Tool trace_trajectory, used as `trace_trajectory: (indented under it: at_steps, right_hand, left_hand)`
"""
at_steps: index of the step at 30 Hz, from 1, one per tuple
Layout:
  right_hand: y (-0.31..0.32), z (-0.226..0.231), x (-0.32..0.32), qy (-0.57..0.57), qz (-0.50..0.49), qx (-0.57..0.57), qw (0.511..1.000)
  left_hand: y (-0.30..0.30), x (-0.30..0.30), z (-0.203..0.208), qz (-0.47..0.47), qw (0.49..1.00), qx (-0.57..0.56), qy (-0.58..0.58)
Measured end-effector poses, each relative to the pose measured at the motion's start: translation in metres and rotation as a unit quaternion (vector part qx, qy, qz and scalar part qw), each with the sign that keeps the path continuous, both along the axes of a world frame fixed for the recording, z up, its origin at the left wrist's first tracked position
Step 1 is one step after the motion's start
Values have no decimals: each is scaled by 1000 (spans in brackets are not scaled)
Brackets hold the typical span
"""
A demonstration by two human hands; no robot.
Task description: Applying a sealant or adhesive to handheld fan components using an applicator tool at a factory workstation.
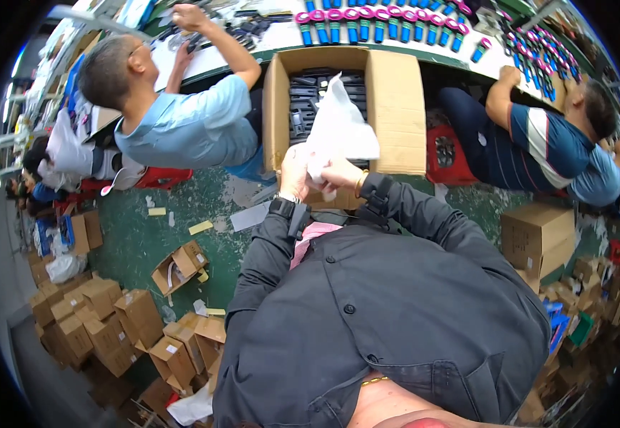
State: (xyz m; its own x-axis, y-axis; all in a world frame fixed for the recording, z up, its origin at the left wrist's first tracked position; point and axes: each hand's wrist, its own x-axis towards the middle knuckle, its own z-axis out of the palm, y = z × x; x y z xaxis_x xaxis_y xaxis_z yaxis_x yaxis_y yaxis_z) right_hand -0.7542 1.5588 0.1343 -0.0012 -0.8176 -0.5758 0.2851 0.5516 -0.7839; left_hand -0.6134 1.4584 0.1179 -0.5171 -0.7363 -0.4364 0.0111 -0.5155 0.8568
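Note:
Both my hands are on a crumpled white sheet, thin plastic or foam; I cannot tell which. My left hand is closed at its lower left edge. My right hand grips its gathered lower end, close beside the left. The sheet stands up from my hands and hides part of an open cardboard box. Inside that box lie several dark grey, elongated parts in stacked rows. Whether anything is wrapped in the sheet is hidden.
A person in light blue works at the bench on the left; another in a striped shirt sits right. Blue torch-like items with pink rings stand on the white bench. Cardboard boxes and scraps lie on the green floor.

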Motion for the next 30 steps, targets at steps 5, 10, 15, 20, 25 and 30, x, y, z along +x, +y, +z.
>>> trace_trajectory:
  at_steps: [5,10,15,20,25,30]
  right_hand:
    - [-6,30,24,101,97,-173,975]
    - [-29,72,64,-117,100,-158,975]
    - [-55,138,166,-416,181,27,891]
    - [-90,143,265,-373,362,-16,854]
    - [-107,141,365,-299,397,-73,864]
    - [-132,129,427,-232,460,-83,853]
  left_hand:
    - [4,72,0,139,900,-374,-178]
    - [39,105,121,127,707,-637,-281]
    - [45,192,137,222,703,-586,-335]
    - [13,292,109,443,750,-400,-286]
    - [14,397,120,509,695,-393,-321]
    - [23,470,123,493,625,-442,-413]
